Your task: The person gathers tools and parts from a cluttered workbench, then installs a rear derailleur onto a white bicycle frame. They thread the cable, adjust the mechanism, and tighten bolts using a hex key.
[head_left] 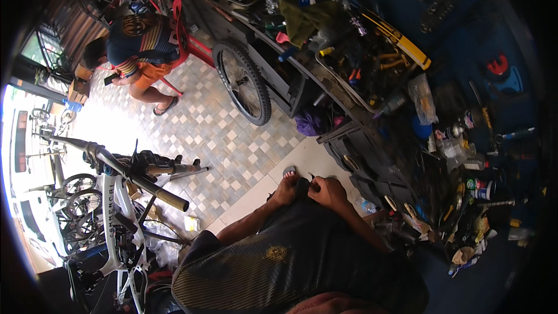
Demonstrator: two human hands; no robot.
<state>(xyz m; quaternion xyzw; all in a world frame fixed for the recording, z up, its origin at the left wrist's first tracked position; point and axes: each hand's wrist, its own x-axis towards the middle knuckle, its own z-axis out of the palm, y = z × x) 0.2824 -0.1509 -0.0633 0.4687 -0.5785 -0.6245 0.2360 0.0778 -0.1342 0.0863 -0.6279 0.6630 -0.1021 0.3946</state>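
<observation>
Both my hands are together in front of my dark shirt, above the floor near my foot. My left hand is closed, its fingers bent round a small dark item whose kind I cannot make out. Right beside it, my right hand is closed in a pinch, thumb against fingers. Whatever lies in that pinch is too small and dark to name. To the left stands a white bicycle frame with a wide handlebar, apart from both hands.
A bicycle wheel leans against the cluttered workbench. On the bench lie tools and a green cloth. A person sits on a red chair holding a phone. A purple bag hangs below the bench. Beside my right arm lies a plastic bottle.
</observation>
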